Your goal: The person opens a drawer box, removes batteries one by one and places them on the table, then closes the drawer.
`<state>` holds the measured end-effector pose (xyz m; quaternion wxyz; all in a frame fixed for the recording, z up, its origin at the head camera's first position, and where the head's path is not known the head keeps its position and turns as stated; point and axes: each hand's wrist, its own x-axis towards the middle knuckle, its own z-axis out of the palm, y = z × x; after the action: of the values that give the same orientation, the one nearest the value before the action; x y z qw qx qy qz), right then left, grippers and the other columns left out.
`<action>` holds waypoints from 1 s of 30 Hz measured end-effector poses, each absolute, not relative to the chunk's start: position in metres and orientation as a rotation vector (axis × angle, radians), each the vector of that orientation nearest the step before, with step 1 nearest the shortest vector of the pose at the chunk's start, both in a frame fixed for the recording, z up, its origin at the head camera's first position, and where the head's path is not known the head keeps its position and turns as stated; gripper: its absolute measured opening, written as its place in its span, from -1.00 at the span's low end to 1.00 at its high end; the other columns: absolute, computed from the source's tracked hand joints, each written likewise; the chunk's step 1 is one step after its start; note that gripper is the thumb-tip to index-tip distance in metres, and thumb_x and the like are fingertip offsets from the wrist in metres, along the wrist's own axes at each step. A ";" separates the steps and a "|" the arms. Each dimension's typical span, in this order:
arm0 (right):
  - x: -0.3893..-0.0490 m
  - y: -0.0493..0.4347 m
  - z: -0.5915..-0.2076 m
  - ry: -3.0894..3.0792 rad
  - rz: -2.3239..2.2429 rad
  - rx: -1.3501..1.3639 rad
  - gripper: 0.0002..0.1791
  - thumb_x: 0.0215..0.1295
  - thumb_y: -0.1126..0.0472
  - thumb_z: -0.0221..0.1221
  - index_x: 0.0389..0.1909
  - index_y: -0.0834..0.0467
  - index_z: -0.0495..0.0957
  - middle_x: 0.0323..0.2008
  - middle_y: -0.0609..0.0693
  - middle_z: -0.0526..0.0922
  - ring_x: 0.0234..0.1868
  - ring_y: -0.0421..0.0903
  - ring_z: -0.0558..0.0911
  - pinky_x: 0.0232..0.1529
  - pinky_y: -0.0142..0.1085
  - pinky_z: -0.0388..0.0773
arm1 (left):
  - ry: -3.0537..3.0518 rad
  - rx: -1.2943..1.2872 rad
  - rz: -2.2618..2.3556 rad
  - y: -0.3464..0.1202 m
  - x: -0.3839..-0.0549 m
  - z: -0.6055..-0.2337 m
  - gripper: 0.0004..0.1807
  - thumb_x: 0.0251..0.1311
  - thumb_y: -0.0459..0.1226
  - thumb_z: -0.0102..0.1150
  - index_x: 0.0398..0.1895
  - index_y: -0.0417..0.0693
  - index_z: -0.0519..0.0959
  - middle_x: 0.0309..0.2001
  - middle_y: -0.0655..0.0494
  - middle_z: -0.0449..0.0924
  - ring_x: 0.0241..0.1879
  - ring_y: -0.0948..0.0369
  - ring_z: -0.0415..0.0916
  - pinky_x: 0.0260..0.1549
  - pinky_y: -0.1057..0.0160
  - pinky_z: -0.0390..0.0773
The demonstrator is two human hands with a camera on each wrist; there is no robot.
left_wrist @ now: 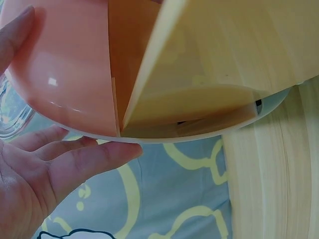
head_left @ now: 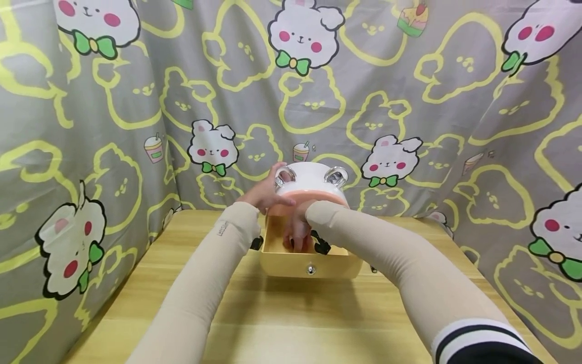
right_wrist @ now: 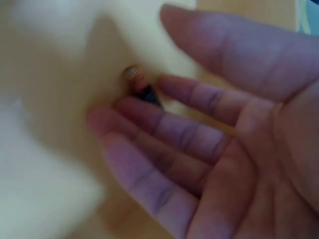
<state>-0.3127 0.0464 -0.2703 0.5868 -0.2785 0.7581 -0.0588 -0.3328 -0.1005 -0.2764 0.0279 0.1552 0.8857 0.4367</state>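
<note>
A small white-and-pink box (head_left: 313, 177) stands toward the back of the table, its yellow drawer (head_left: 311, 266) pulled out. My left hand (head_left: 268, 189) rests on the box's left side; in the left wrist view the thumb lies over the pink front (left_wrist: 65, 74) and the straight fingers (left_wrist: 94, 159) touch the white rim. My right hand (head_left: 300, 227) reaches down inside the drawer. In the right wrist view, its fingers are loosely bent beside a copper-and-black battery (right_wrist: 139, 84), which the fingertips partly hide. Nothing is visibly held in that hand.
The drawer front bears a round silver knob (head_left: 311, 270). Clear shiny loops (head_left: 336, 177) stick up from the box top. A small dark item (head_left: 374, 269) lies right of the drawer. Behind the wooden table (head_left: 282, 323) hangs a patterned grey curtain (head_left: 254, 101).
</note>
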 end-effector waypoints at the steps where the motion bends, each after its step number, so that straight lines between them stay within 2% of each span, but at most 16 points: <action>1: -0.313 0.045 -0.272 1.748 -0.133 -0.646 -0.92 0.34 0.41 0.03 -0.21 0.21 0.39 -0.42 -0.08 0.51 -0.37 -0.14 0.49 -0.31 -0.39 0.41 | 2.747 0.480 1.332 -0.101 -0.332 -0.277 0.30 -0.18 -0.17 0.60 0.47 0.47 -0.22 0.33 -0.26 0.11 0.06 -0.14 0.35 -0.24 0.01 0.57; 3: -0.315 0.045 -0.274 1.732 -0.141 -0.640 -0.90 0.35 0.40 0.03 -0.17 0.19 0.43 -0.32 -0.10 0.60 -0.28 -0.14 0.56 -0.21 -0.36 0.46 | 2.775 0.483 1.304 -0.103 -0.332 -0.279 0.30 -0.18 -0.15 0.60 0.46 0.48 -0.22 0.32 -0.26 0.15 0.04 -0.14 0.38 -0.06 -0.04 0.51; 6: -0.317 0.045 -0.278 1.731 -0.122 -0.670 -0.83 0.36 0.42 0.01 -0.10 0.22 0.50 -0.24 -0.08 0.63 -0.22 -0.14 0.56 -0.10 -0.33 0.45 | 2.789 0.515 1.293 -0.104 -0.331 -0.281 0.28 -0.16 -0.14 0.59 0.45 0.48 -0.22 0.32 -0.25 0.18 0.07 -0.14 0.38 0.18 -0.03 0.32; 10: -0.322 0.048 -0.282 1.832 -0.020 -0.787 -0.74 0.32 0.38 0.09 -0.04 0.13 0.60 -0.19 -0.12 0.65 -0.20 -0.17 0.54 -0.03 -0.29 0.47 | 2.762 0.551 1.295 -0.103 -0.331 -0.282 0.28 -0.15 -0.15 0.58 0.47 0.42 -0.22 0.34 -0.26 0.14 0.10 -0.15 0.35 0.22 -0.05 0.27; 12: -0.324 0.049 -0.284 1.906 0.074 -0.905 -0.76 0.29 0.29 0.16 -0.06 0.02 0.64 -0.20 -0.18 0.65 -0.22 -0.23 0.53 -0.09 -0.32 0.48 | 2.774 0.560 1.262 -0.102 -0.332 -0.281 0.29 -0.15 -0.13 0.58 0.47 0.39 -0.23 0.32 -0.27 0.15 0.03 -0.09 0.38 0.14 0.01 0.35; 15: -0.326 0.049 -0.283 1.991 0.143 -1.022 -0.80 0.24 0.22 0.21 -0.16 -0.07 0.68 -0.28 -0.19 0.66 -0.31 -0.27 0.51 -0.25 -0.38 0.46 | 2.778 0.531 1.261 -0.103 -0.334 -0.277 0.30 -0.16 -0.12 0.59 0.46 0.46 -0.24 0.23 -0.30 0.22 -0.32 0.00 0.42 -0.28 0.13 0.51; 18: -0.324 0.050 -0.288 2.007 0.139 -1.088 -0.85 0.25 0.25 0.19 -0.25 -0.03 0.67 -0.40 -0.11 0.62 -0.40 -0.26 0.49 -0.37 -0.42 0.41 | 2.769 0.501 1.280 -0.103 -0.335 -0.278 0.31 -0.19 -0.14 0.60 0.45 0.51 -0.24 0.17 -0.31 0.25 -0.52 0.05 0.35 -0.64 0.22 0.40; 22: -0.321 0.050 -0.284 2.048 0.126 -1.074 -0.88 0.24 0.31 0.18 -0.34 0.03 0.64 -0.52 -0.08 0.58 -0.48 -0.24 0.49 -0.44 -0.45 0.38 | 2.780 0.507 1.282 -0.104 -0.335 -0.274 0.31 -0.19 -0.13 0.60 0.46 0.50 -0.23 0.21 -0.31 0.23 -0.37 0.00 0.43 -0.60 0.25 0.41; 25: -0.319 0.052 -0.281 2.063 0.102 -1.021 -0.89 0.22 0.36 0.19 -0.35 0.09 0.63 -0.54 -0.05 0.60 -0.50 -0.22 0.50 -0.44 -0.42 0.39 | 2.766 0.494 1.283 -0.104 -0.336 -0.274 0.30 -0.17 -0.12 0.59 0.45 0.53 -0.24 0.20 -0.31 0.23 -0.40 -0.02 0.43 -0.62 0.26 0.40; 29: -0.315 0.054 -0.277 2.066 0.059 -0.944 -0.91 0.22 0.40 0.20 -0.30 0.17 0.61 -0.48 0.07 0.65 -0.49 -0.18 0.54 -0.26 -0.26 0.55 | 2.751 0.478 1.297 -0.103 -0.336 -0.277 0.30 -0.16 -0.14 0.59 0.45 0.54 -0.24 0.20 -0.31 0.20 -0.55 0.04 0.37 -0.75 0.27 0.37; 30: -0.314 0.055 -0.276 2.068 0.051 -0.932 -0.89 0.23 0.41 0.19 -0.25 0.21 0.59 -0.45 0.11 0.66 -0.48 -0.17 0.56 -0.18 -0.20 0.57 | 2.756 0.486 1.295 -0.103 -0.336 -0.277 0.30 -0.16 -0.14 0.59 0.46 0.52 -0.24 0.22 -0.29 0.19 -0.49 0.04 0.40 -0.70 0.27 0.39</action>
<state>-0.3138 0.0545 -0.2756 0.4226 -0.3723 0.8261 0.0202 -0.3360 -0.1035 -0.2774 0.0292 0.1574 0.8934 0.4197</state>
